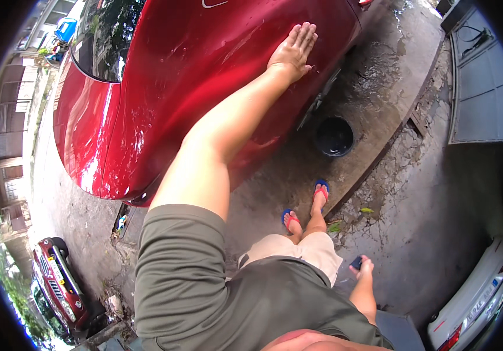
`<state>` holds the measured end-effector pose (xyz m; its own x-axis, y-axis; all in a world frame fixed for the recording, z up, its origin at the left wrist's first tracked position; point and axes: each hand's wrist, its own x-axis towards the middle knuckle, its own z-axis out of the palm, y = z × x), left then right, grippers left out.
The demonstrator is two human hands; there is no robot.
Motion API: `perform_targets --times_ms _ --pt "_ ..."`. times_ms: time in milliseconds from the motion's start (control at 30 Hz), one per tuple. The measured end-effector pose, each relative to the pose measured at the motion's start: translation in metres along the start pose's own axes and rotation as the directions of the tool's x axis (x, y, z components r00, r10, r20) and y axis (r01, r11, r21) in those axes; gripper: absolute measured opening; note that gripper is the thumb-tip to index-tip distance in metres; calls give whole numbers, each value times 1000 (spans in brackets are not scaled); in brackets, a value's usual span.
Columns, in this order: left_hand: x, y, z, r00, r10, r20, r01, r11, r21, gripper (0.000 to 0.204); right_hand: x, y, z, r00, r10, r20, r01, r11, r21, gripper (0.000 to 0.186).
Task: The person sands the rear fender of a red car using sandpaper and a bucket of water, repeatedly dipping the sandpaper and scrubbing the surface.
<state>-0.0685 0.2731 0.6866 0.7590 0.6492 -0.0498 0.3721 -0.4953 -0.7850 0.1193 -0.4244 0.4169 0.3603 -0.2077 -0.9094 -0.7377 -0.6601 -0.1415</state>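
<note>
My left hand [294, 54] lies on the wet, glossy side of a red car [216, 88], its fingers stretched out and holding nothing. Water drops and light streaks show on the paint around it. Low beside my body, my right hand [366, 267] is closed round a small dark blue thing [356, 262], perhaps a sponge or a folded cloth; most of it is hidden by the fingers. A round black bucket [334, 136] stands on the wet concrete by the car, with dark liquid in it.
My feet, in blue and red flip-flops [288, 220], stand near a raised concrete edge [374, 161]. Grey metal panels [488, 88] rise at the right. A white car [474, 301] is at the lower right, a dark red vehicle [58, 281] at the lower left.
</note>
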Motion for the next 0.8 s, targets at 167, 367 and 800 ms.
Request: perform_targets --times_ms 167,367,800 --pt "-64 -4 -1 916 401 14 -401 916 -1 90 6 -85 -3 963 -268 -24 269 958 100 34" --pt "-195 -17 0 880 471 56 -472 882 -7 92 -22 -174 48 867 -482 127 460 872 169 29" --pt "-595 163 16 840 53 540 387 639 -665 74 -592 -154 88 -374 -7 927 461 -869 179 23"
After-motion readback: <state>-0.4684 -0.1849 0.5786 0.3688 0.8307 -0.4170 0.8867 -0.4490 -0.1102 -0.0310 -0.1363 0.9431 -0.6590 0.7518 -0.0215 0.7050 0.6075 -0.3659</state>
